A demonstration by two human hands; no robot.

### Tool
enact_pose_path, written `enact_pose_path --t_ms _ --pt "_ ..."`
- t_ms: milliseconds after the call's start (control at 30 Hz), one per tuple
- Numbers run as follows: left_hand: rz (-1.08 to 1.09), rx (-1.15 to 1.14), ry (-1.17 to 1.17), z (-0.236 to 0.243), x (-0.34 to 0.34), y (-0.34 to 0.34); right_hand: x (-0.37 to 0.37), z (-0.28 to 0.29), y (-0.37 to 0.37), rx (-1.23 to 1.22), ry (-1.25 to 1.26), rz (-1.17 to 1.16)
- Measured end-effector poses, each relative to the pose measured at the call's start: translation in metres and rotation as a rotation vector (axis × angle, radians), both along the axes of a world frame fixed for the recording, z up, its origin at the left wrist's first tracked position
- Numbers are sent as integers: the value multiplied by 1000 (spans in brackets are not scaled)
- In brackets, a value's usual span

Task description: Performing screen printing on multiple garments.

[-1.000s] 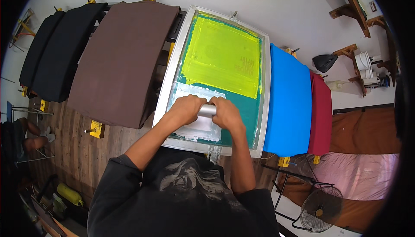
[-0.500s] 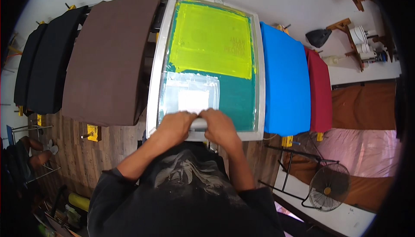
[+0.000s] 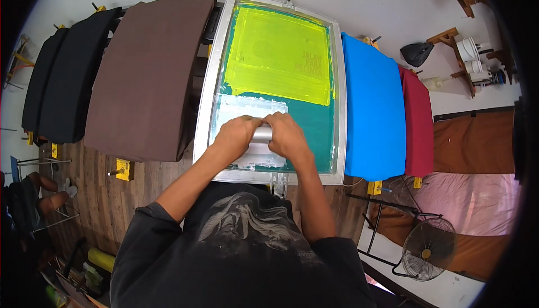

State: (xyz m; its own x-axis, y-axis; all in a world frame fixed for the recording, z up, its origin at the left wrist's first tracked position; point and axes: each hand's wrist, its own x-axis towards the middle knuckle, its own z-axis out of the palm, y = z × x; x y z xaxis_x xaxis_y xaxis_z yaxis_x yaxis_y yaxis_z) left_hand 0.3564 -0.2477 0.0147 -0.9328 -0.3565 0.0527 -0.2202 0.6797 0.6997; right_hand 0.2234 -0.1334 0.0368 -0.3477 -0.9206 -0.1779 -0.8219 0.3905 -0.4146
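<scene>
Both my hands grip a squeegee with a silver metal handle (image 3: 262, 134) over the lower part of a screen-printing screen. My left hand (image 3: 236, 135) is closed round the handle's left end, and my right hand (image 3: 285, 136) round its right end. The screen has a silver metal frame (image 3: 339, 117) and green mesh (image 3: 307, 122). A yellow-green ink layer (image 3: 275, 44) covers its upper half. A pale white ink patch (image 3: 230, 112) lies at lower left, partly hidden under my hands.
Shirt platens flank the screen: brown (image 3: 146, 78), two black (image 3: 73, 83), blue (image 3: 373, 106), red (image 3: 416, 128). Wall shelves (image 3: 449, 41) hold white containers. A fan (image 3: 425, 249) stands at lower right. A seated person's legs (image 3: 50, 195) show at far left.
The squeegee and both hands moved toward me to the screen's front edge, then back up over the white patch, which showed a bright square half a second ago. The view also shifted.
</scene>
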Motion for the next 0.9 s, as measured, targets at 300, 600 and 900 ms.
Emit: enact_pose_path --t_ms 300,600,900 --pt "-15 97 -126 19 38 38 35 13 43 61 -91 5" --pt "-38 44 -255 35 7 -7 6 26 -2 109 -89 56" --pt "8 29 -79 5 54 28 52 5 28 -20 77 37"
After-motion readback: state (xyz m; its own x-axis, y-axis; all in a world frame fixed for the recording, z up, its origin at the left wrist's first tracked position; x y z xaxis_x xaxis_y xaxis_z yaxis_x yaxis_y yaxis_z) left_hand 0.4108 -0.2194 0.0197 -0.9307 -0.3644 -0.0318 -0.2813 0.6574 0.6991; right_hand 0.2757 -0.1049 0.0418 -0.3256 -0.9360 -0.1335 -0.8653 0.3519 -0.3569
